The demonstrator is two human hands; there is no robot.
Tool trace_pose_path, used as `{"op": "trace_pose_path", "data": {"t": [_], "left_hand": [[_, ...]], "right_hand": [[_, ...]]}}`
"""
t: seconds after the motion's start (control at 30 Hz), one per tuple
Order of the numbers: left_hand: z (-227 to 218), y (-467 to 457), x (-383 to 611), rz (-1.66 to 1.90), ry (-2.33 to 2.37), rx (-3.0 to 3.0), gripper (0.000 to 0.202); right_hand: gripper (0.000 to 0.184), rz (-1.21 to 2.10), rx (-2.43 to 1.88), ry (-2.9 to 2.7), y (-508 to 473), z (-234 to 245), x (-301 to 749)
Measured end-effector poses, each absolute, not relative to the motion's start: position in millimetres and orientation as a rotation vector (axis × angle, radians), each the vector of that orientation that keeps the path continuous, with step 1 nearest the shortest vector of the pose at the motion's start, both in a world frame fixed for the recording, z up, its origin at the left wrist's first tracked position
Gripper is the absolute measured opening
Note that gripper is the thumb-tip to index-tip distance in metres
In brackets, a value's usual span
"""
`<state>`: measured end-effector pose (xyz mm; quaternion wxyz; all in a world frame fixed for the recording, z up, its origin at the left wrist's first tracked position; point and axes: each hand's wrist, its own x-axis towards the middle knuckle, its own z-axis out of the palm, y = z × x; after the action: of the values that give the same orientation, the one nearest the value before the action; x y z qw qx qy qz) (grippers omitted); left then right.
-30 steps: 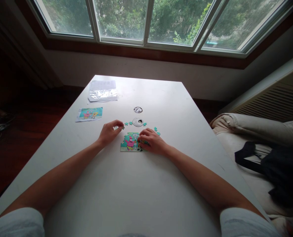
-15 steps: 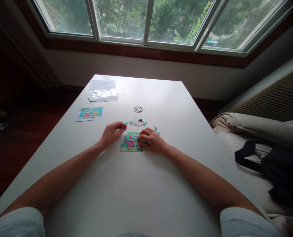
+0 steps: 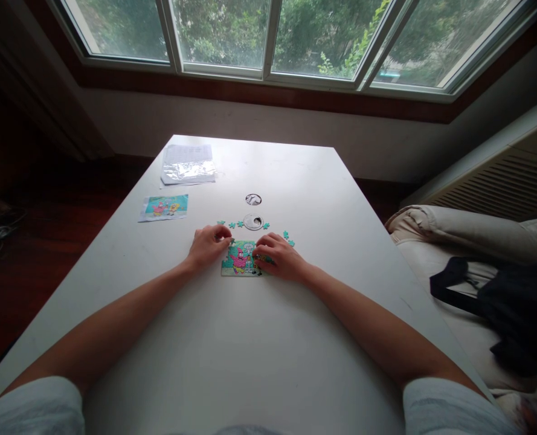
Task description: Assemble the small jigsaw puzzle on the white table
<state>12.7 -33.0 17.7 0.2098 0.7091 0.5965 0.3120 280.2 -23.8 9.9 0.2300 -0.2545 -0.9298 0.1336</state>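
A partly assembled jigsaw puzzle (image 3: 238,261) with a pink starfish character lies flat on the white table. My left hand (image 3: 208,246) pinches a small green puzzle piece (image 3: 232,240) between thumb and fingertips, at the puzzle's upper left corner. Over the puzzle's right side, my right hand (image 3: 279,257) rests with curled fingers and thumb holding it, hiding part of the picture. Just beyond the hands, several loose green pieces (image 3: 240,224) are spread in a row. More loose pieces (image 3: 286,234) lie beyond my right hand.
Two round metallic-looking items, a nearer disc (image 3: 252,222) and a farther one (image 3: 253,199), lie past the puzzle. At left are a reference picture (image 3: 166,207) and papers with a clear plastic sleeve (image 3: 189,164). A dark bag (image 3: 513,308) sits on the pale seat at right.
My left hand has shifted slightly right, bringing the pinched piece to the puzzle's upper left corner and uncovering loose pieces behind it. My right hand stays on the puzzle.
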Motion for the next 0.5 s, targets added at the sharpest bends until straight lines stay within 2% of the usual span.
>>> {"op": "trace_pose_path", "data": {"t": [0.5], "left_hand": [[16.4, -36.5, 15.4, 0.789, 1.659, 2.215, 0.004]], "right_hand": [[0.014, 0.357, -0.716, -2.561, -24.3, 8.7, 280.8]]}}
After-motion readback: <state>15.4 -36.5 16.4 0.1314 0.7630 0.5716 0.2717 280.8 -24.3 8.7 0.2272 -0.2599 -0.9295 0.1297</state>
